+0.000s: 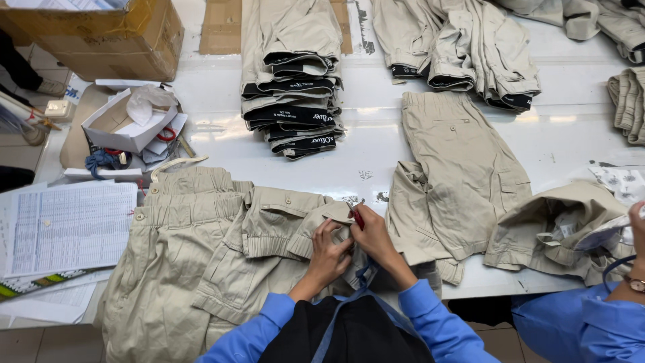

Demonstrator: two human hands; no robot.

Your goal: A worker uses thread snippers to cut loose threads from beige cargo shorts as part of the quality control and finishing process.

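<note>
— Beige cotton twill, all of it: the cargo trousers at the worktop's near edge are soft, creased, with ribbed elastic at waistband and cuffs.

— And the hands?

— The left hand is curled shut, pinching a fold of the cloth by a pocket flap. The right hand is closed around a small red-handled tool, probably thread snips, though the blades are too small to make out. Its tip sits right at the pinched fold.

— How would you do that well?

— Keep the fold taut between the left fingers, so a loose thread stands clear of the weave, and I'd judge short, shallow cuts safest; twill nicks easily.

— What surrounds them?

— A flat pair lies just right of the hands. A neat stack with black inner waistbands sits toward the far edge. At the left edge, printed sheets and a small white carton. Another person's sleeve, blue, shows at the near right corner.
</note>
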